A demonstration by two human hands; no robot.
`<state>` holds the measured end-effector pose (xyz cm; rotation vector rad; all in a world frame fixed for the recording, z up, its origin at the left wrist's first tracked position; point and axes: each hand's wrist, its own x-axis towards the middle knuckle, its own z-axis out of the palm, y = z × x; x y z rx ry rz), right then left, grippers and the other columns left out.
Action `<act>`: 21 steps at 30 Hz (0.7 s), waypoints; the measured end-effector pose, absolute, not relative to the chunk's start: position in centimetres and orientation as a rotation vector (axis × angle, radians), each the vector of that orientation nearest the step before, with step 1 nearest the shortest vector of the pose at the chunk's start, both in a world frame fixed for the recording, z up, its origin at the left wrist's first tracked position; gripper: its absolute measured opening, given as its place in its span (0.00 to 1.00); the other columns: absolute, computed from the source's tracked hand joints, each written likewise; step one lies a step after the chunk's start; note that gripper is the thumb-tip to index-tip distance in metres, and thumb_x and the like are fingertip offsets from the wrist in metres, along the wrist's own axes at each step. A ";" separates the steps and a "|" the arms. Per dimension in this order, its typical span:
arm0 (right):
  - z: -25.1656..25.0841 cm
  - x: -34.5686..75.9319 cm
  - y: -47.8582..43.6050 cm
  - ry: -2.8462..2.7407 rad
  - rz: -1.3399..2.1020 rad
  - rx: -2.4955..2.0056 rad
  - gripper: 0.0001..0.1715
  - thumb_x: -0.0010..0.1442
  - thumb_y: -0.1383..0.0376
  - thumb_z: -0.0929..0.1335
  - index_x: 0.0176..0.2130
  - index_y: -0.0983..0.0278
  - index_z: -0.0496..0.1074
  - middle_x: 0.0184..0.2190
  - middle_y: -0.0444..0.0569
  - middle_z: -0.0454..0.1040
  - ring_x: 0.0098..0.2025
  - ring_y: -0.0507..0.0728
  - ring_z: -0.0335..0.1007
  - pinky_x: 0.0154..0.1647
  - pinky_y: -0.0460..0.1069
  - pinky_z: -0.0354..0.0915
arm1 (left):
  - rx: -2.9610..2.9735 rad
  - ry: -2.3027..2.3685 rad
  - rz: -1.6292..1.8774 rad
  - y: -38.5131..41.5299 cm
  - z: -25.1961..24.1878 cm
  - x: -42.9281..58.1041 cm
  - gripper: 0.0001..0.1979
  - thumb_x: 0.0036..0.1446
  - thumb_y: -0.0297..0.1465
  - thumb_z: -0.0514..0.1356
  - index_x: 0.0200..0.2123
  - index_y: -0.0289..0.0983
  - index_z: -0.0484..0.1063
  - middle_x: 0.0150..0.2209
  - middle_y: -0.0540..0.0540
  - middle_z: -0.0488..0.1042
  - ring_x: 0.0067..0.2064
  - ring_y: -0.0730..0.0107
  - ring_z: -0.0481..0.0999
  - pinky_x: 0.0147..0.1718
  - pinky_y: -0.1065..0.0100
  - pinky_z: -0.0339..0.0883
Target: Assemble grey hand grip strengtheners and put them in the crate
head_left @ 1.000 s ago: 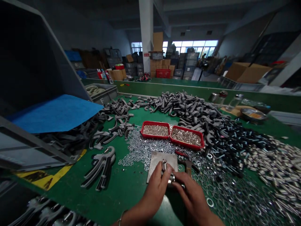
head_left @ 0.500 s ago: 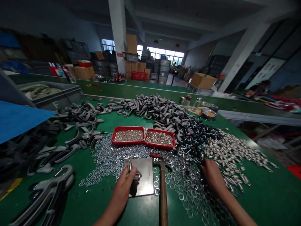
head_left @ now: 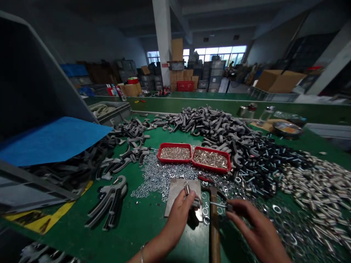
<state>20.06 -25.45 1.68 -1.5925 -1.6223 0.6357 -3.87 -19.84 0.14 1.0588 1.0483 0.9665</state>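
My left hand (head_left: 178,215) is closed on a small metal fitting with a threaded stud (head_left: 187,189), held upright on a square steel plate (head_left: 175,188). My right hand (head_left: 253,228) pinches a black-headed bolt (head_left: 222,205), its shiny shank pointing left towards the fitting. A wooden-handled hammer (head_left: 214,219) lies on the green table between the two hands, its head near the plate's right edge.
Two red trays (head_left: 193,157) of small silver parts sit behind the plate. Loose washers (head_left: 156,177) surround them. Grey hooks (head_left: 214,124), black bolts (head_left: 260,164) and silver sleeves (head_left: 318,186) are heaped to the right and back. A grey bin with a blue sheet (head_left: 52,140) stands left.
My right hand came back from the bolt heap on the right with a black-headed bolt and now holds it close to the fitting. The left hand stayed on the plate.
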 end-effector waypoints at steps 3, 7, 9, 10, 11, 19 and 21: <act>1.8 14.8 -25.1 -1.791 0.648 -1.380 0.09 0.64 0.60 0.68 0.46 0.54 0.74 0.41 0.49 0.79 0.42 0.60 0.77 0.43 0.54 0.73 | 1.098 1.017 0.933 -20.2 0.6 -3.9 0.21 0.63 0.50 0.55 0.38 0.37 0.69 0.33 0.48 0.72 0.35 0.66 0.72 0.37 0.68 0.65; 0.7 13.4 -25.1 -1.974 0.586 -1.220 0.14 0.66 0.67 0.66 0.51 0.55 0.70 0.45 0.48 0.78 0.48 0.58 0.76 0.48 0.53 0.73 | 1.140 0.993 0.936 -20.8 1.0 -5.0 0.19 0.64 0.48 0.56 0.39 0.36 0.69 0.31 0.50 0.70 0.34 0.68 0.70 0.36 0.69 0.64; 0.3 13.4 -25.2 -1.938 0.586 -1.221 0.14 0.66 0.67 0.66 0.51 0.55 0.69 0.45 0.47 0.78 0.48 0.57 0.76 0.47 0.51 0.74 | 1.129 0.991 0.943 -21.0 1.3 -5.4 0.18 0.64 0.47 0.56 0.38 0.36 0.68 0.31 0.50 0.69 0.34 0.69 0.69 0.36 0.70 0.64; 0.2 13.4 -25.2 -1.901 0.594 -1.238 0.13 0.66 0.67 0.66 0.51 0.55 0.69 0.45 0.47 0.78 0.47 0.56 0.77 0.46 0.50 0.74 | 1.122 0.988 0.940 -21.1 1.4 -5.6 0.18 0.65 0.47 0.55 0.38 0.37 0.68 0.31 0.50 0.69 0.34 0.69 0.69 0.36 0.69 0.64; 0.2 13.3 -25.2 -1.869 0.598 -1.244 0.13 0.67 0.67 0.66 0.50 0.55 0.69 0.44 0.47 0.78 0.46 0.56 0.77 0.46 0.50 0.74 | 1.119 0.987 0.939 -21.1 1.7 -5.6 0.18 0.65 0.47 0.55 0.38 0.37 0.68 0.31 0.50 0.69 0.35 0.69 0.69 0.37 0.69 0.64; 1.9 10.3 -24.0 -1.300 1.488 -1.165 0.17 0.66 0.50 0.65 0.35 0.60 0.68 0.26 0.42 0.70 0.24 0.52 0.69 0.25 0.47 0.69 | 1.469 1.145 0.956 -20.9 1.6 -6.3 0.15 0.68 0.43 0.51 0.37 0.38 0.65 0.32 0.50 0.68 0.35 0.67 0.69 0.37 0.66 0.62; 2.0 9.4 -23.9 -1.072 1.783 -1.121 0.25 0.64 0.43 0.64 0.32 0.61 0.64 0.20 0.37 0.64 0.18 0.48 0.59 0.18 0.44 0.62 | 1.621 1.215 0.957 -20.7 0.9 -6.7 0.14 0.69 0.42 0.51 0.37 0.39 0.65 0.33 0.49 0.69 0.36 0.66 0.69 0.37 0.65 0.62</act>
